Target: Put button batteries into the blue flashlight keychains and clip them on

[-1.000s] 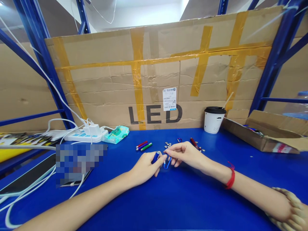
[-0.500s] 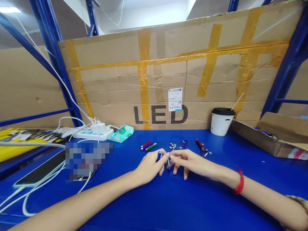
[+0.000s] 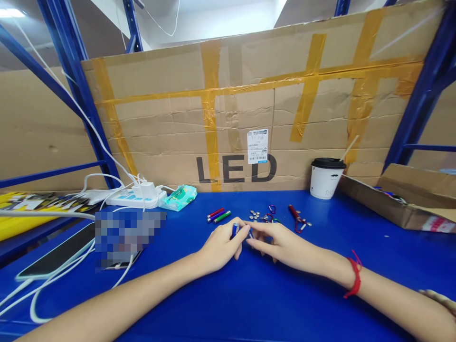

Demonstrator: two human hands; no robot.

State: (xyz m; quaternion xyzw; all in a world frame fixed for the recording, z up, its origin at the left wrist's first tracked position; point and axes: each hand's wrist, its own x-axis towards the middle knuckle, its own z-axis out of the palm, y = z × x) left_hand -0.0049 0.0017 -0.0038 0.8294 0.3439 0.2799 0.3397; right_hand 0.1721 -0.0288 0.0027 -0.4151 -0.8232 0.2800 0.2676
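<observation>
My left hand (image 3: 223, 245) is closed around a small blue keychain flashlight (image 3: 235, 229) near the middle of the blue table (image 3: 249, 294). My right hand (image 3: 276, 240), with a red string on its wrist, meets it fingertip to fingertip and pinches the flashlight's end; what else it holds is hidden. Just beyond lie three small flashlights, red, purple and green (image 3: 218, 215), a scatter of button cells (image 3: 255, 215), carabiner clips (image 3: 272, 210) and a red flashlight with a clip (image 3: 295, 214).
A taped cardboard sheet marked LED (image 3: 249, 109) walls off the back. A lidded paper cup (image 3: 325, 177) and an open cardboard box (image 3: 402, 199) stand at the right. At the left are a power strip with chargers (image 3: 137, 196), a tissue pack (image 3: 178, 196), white cables and a phone (image 3: 53, 256).
My hands have closed together on the blue flashlight; the blue carabiner that hung below them is now hidden under my right fingers. The view has shifted slightly.
</observation>
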